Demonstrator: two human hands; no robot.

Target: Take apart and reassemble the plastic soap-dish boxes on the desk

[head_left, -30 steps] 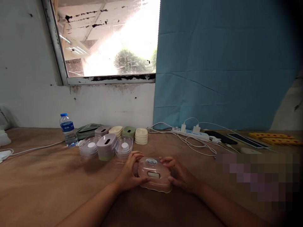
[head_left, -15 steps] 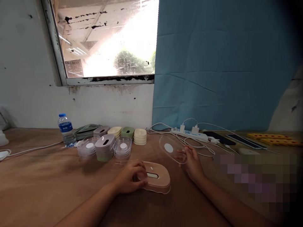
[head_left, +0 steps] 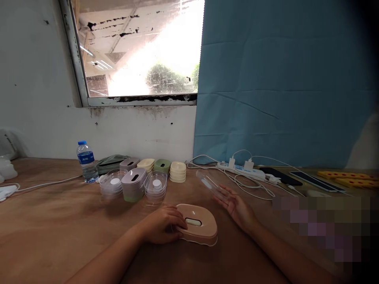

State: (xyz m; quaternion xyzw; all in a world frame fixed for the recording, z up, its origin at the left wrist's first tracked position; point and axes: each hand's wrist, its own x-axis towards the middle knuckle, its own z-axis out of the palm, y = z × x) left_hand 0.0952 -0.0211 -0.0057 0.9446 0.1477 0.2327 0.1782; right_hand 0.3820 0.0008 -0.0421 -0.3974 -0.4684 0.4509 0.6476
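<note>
My left hand (head_left: 164, 225) is curled round the left end of a peach-coloured oval box piece (head_left: 204, 219), which rests on the brown table. The piece has a slot in its top, with something pale inside the slot. In my right hand (head_left: 238, 209) is a clear oval plastic lid (head_left: 213, 185) bearing a white round patch. It is raised and tilted, gripped at its near right edge. Behind the left hand stand clear lids (head_left: 156, 191) in a stack and lilac slotted pieces (head_left: 134, 182) stacked on a green one.
A second clear stack (head_left: 109, 187), cream pieces (head_left: 178, 172), a green slotted piece (head_left: 162, 166), a pouch (head_left: 108, 162) and a water bottle (head_left: 87, 163) stand at back left. A power strip (head_left: 241, 170) with white cables, phones (head_left: 316, 181) and yellow bars (head_left: 345, 175) lie at back right.
The clear lid in my right hand has turned from facing me to nearly edge-on. My left hand stays at the peach piece. The whole view has shifted slightly.
</note>
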